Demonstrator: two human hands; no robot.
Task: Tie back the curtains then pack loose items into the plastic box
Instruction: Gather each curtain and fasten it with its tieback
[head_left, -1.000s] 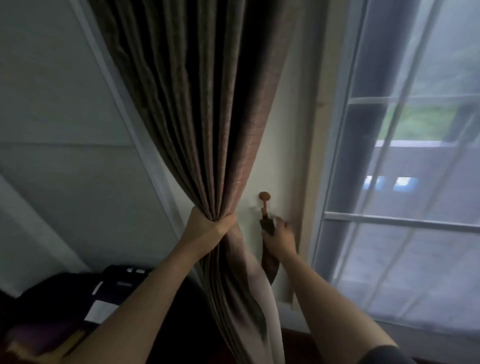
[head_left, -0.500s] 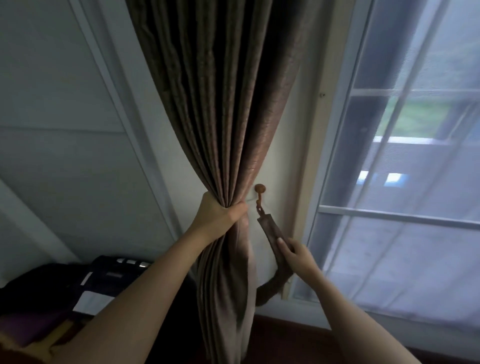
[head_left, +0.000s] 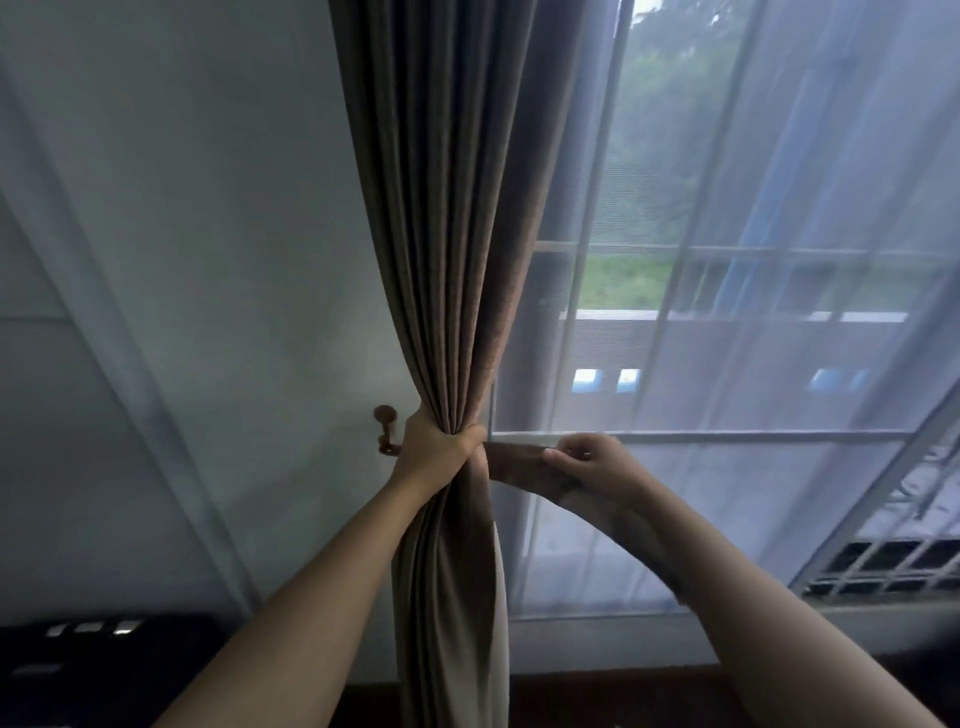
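Head view. Curtain (head_left: 447, 260) hangs gathered, long axis vertical. Left hand (head_left: 441, 449): fingers (head_left: 470, 435) clenched round the bunch at its waist. Strap (head_left: 514, 462) runs about level from the bunch's right edge to the right hand (head_left: 597, 467), whose fingers (head_left: 558, 457) pinch it; the slack seems to trail under that forearm. Hook (head_left: 385, 426) sits on the wall just left of the left fingers, across the bunch from the right fingers. Judgement: the strap end must cross the bunch's front leftward to the hook. Left hand nearer, but occupied.
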